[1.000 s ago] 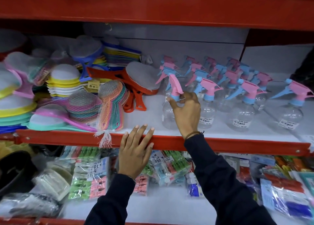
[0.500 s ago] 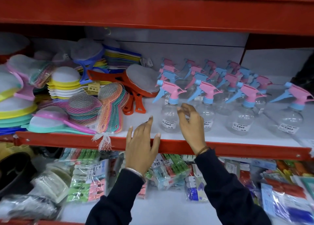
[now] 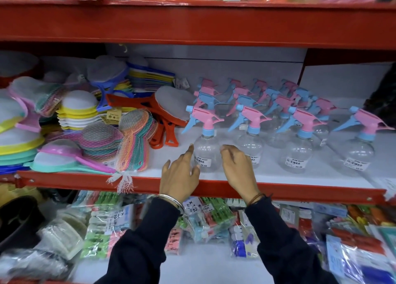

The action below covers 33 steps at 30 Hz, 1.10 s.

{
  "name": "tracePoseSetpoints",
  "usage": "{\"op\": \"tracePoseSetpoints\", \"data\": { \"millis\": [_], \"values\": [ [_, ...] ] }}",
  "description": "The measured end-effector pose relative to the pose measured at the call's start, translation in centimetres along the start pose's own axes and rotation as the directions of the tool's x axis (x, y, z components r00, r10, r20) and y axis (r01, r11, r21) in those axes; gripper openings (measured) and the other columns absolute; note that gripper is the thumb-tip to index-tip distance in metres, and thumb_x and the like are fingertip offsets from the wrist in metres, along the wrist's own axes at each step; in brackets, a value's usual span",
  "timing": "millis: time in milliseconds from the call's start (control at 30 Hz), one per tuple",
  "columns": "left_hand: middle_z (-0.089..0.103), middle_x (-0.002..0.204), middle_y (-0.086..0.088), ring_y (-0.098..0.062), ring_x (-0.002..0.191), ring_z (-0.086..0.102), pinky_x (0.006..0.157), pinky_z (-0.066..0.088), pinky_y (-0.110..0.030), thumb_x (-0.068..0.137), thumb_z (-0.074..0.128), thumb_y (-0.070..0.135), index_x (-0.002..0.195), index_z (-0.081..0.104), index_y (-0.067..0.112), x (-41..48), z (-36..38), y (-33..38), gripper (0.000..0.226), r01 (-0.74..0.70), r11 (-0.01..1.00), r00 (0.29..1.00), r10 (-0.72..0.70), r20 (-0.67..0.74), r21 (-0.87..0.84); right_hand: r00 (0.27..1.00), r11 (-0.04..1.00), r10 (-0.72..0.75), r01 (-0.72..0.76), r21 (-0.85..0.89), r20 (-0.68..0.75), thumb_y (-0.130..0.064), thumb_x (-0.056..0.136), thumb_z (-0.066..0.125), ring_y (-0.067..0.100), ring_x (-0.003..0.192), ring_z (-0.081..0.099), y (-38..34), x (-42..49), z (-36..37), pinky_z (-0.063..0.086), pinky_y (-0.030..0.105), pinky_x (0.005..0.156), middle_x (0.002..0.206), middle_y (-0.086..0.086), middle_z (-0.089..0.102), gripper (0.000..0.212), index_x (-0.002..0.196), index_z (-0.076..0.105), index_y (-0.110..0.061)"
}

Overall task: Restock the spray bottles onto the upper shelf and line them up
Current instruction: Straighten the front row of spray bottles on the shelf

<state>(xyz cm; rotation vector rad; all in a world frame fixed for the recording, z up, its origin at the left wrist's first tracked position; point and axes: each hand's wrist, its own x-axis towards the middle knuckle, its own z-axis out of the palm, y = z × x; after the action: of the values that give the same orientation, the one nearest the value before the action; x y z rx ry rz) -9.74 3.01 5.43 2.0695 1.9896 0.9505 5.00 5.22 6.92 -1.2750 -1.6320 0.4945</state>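
Both forearms reach up over the red shelf edge (image 3: 300, 192). The left hand (image 3: 179, 176) and right hand (image 3: 237, 168) flank the front-left spray bottle (image 3: 206, 155), fingers spread loose, gripping nothing; contact is unclear. Bare shelf lies just beside it; more spray bottles (image 3: 278, 103) stand behind.

Single head-worn wide-angle view, close to a red shelf (image 3: 278, 192), facing forward and slightly down; shelf tiers above and below fill the frame.
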Motion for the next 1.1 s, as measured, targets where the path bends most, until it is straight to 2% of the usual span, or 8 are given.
{"op": "tracePoseSetpoints", "data": {
  "millis": [67, 200, 300, 467, 700, 833, 967, 1100],
  "values": [
    [0.041, 0.146, -0.001, -0.019, 0.132, 0.038, 0.112, 0.018, -0.036, 0.092, 0.044, 0.031, 0.146, 0.024, 0.019, -0.6, 0.3, 0.7, 0.059, -0.038, 0.997, 0.988, 0.026, -0.153, -0.072, 0.996, 0.998, -0.003, 0.008, 0.059, -0.085, -0.035, 0.095, 0.04, 0.013, 0.091, 0.059, 0.3, -0.5, -0.9, 0.042, 0.025, 0.076, 0.099, -0.003, 0.065, 0.035, 0.112, 0.061, -0.014],
    [0.05, 0.131, 0.004, -0.013, 0.119, 0.046, 0.102, 0.035, -0.033, 0.088, 0.043, 0.033, 0.132, 0.043, 0.02, -1.8, 1.7, 4.1, 0.046, -0.266, 0.927, 0.92, 0.162, -0.356, -0.265, 0.942, 0.982, -0.046, 0.104, 0.159, -0.331, -0.042, 0.093, 0.039, 0.007, 0.105, 0.057, 1.6, -1.6, -4.0, 0.045, 0.015, 0.085, 0.119, -0.003, 0.062, 0.04, 0.119, 0.058, -0.018],
    [0.043, 0.139, 0.006, -0.009, 0.124, 0.044, 0.103, 0.04, -0.036, 0.092, 0.046, 0.031, 0.138, 0.037, 0.023, -1.5, 2.9, 7.1, 0.048, -0.256, 0.905, 0.962, 0.203, -0.183, -0.34, 0.958, 0.984, 0.025, 0.026, 0.174, -0.287, -0.036, 0.097, 0.037, 0.007, 0.112, 0.05, 2.8, -1.1, -5.9, 0.034, -0.001, 0.082, 0.129, 0.001, 0.056, 0.04, 0.128, 0.051, -0.014],
    [0.025, 0.155, -0.004, -0.022, 0.136, 0.035, 0.106, 0.035, -0.034, 0.089, 0.052, 0.027, 0.149, 0.013, 0.021, 2.1, 4.5, 9.8, 0.072, -0.024, 0.945, 0.986, 0.075, 0.147, -0.325, 0.99, 0.984, 0.139, -0.135, 0.114, -0.028, -0.045, 0.097, 0.027, 0.027, 0.102, 0.056, 3.0, 0.3, -7.8, 0.033, 0.025, 0.079, 0.114, 0.02, 0.063, 0.048, 0.121, 0.054, -0.014],
    [0.04, 0.147, -0.005, -0.022, 0.128, 0.045, 0.104, 0.042, -0.041, 0.09, 0.054, 0.026, 0.148, 0.021, 0.021, 2.3, 4.9, 9.5, 0.067, 0.047, 0.93, 0.987, 0.012, 0.157, -0.365, 0.993, 0.987, 0.116, -0.117, 0.106, 0.017, -0.049, 0.095, 0.028, 0.036, 0.105, 0.057, 3.9, 0.2, -9.3, 0.043, 0.048, 0.093, 0.112, 0.031, 0.06, 0.064, 0.108, 0.052, 0.009],
    [0.042, 0.144, -0.004, -0.02, 0.127, 0.045, 0.104, 0.041, -0.041, 0.089, 0.056, 0.027, 0.146, 0.025, 0.021, 1.6, 4.9, 10.1, 0.065, 0.044, 0.92, 0.997, -0.018, 0.071, -0.389, 0.996, 0.976, 0.081, -0.084, 0.199, 0.021, -0.052, 0.093, 0.029, 0.023, 0.11, 0.059, 4.4, -0.2, -10.1, 0.046, 0.035, 0.089, 0.114, 0.004, 0.066, 0.056, 0.114, 0.059, -0.01],
    [0.046, 0.13, 0.007, -0.004, 0.115, 0.047, 0.096, 0.041, -0.023, 0.089, 0.055, 0.018, 0.134, 0.041, 0.022, -0.4, 5.4, 13.4, 0.047, -0.169, 0.862, 0.952, 0.016, -0.306, -0.479, 0.969, 0.955, 0.032, 0.043, 0.292, -0.247, -0.056, 0.09, 0.033, 0.007, 0.115, 0.055, 6.1, -1.6, -12.4, 0.045, 0.023, 0.094, 0.124, -0.004, 0.061, 0.054, 0.122, 0.056, -0.02],
    [0.044, 0.134, 0.009, -0.002, 0.117, 0.046, 0.1, 0.042, -0.029, 0.091, 0.055, 0.022, 0.137, 0.038, 0.024, -0.5, 7.6, 17.1, 0.049, -0.199, 0.837, 0.979, 0.146, -0.143, -0.509, 0.933, 0.973, 0.046, 0.039, 0.228, -0.358, -0.053, 0.092, 0.031, 0.003, 0.117, 0.048, 7.9, -1.7, -15.5, 0.036, 0.004, 0.088, 0.133, -0.002, 0.054, 0.053, 0.129, 0.05, -0.02]
  ]
}}
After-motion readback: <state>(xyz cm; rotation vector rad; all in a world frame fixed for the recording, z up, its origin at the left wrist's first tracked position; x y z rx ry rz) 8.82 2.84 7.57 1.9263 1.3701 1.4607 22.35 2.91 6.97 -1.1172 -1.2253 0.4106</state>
